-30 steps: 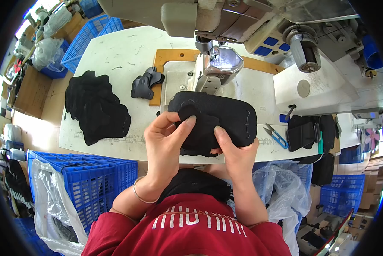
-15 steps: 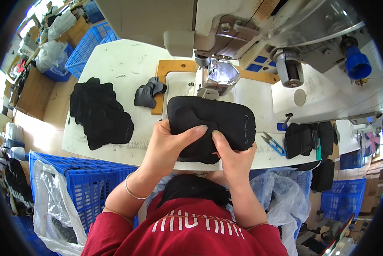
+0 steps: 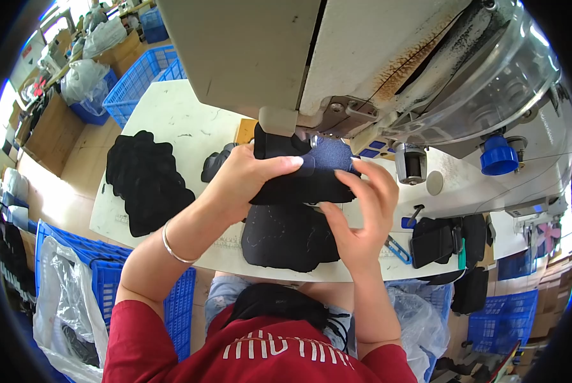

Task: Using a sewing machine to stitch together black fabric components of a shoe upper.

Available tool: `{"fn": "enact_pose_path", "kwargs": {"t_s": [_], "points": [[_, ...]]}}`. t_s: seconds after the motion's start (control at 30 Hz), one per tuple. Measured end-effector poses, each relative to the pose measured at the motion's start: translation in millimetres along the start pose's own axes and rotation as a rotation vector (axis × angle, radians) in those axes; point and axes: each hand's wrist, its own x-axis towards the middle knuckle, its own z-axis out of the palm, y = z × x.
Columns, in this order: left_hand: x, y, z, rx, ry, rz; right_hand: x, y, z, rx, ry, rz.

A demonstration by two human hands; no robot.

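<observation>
A black fabric piece (image 3: 298, 186), with a dark blue patch lit by the sewing machine lamp, sits under the sewing machine head (image 3: 254, 57). My left hand (image 3: 244, 179) grips its left side, thumb on top and the other fingers mostly hidden. At its right, my right hand (image 3: 365, 204) has bent fingertips on the top and the thumb at the near edge. Closer to me, a stack of rounded black pieces (image 3: 289, 239) with light stitch marks lies at the table's front edge. Farther left rests a pile of black fabric pieces (image 3: 147, 182).
Small dark cut pieces (image 3: 215, 165) lie beyond my left forearm. Blue thread snips (image 3: 397, 250) and a black pouch-like item (image 3: 432, 242) are at the right. Blue crates (image 3: 110, 271) with plastic liners flank my lap. A clear plastic cover (image 3: 490, 121) juts from the machine.
The piece in my hands has moved away from me, under the machine head, and its blue patch now shows. My right hand has shifted to its right edge. The stack beneath is uncovered.
</observation>
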Motion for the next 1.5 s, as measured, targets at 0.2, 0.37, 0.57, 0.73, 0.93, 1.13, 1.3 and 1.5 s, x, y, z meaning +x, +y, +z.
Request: {"fn": "enact_pose_path", "kwargs": {"t_s": [0.2,0.37,0.57,0.73,0.93,1.13,1.3,1.5], "points": [[18,8,-3,0.124,0.010,0.052,12,13,13,-0.146,-0.052,-0.146],[20,10,-2,0.062,0.003,0.045,14,13,14,-0.181,-0.045,-0.141],[24,10,-3,0.074,0.013,0.080,16,13,14,-0.189,-0.062,-0.130],[26,10,-4,0.041,-0.032,0.072,18,13,14,-0.200,-0.035,-0.165],[24,11,-4,0.069,-0.019,0.103,17,13,16,-0.191,-0.021,-0.182],[21,12,-1,0.108,0.024,0.106,19,15,15,-0.189,-0.044,-0.184],[21,10,3,0.117,0.027,0.094,22,23,14,-0.188,-0.023,-0.214],[23,5,1,0.076,0.019,0.158,21,24,15,-0.164,-0.052,-0.170]]}}
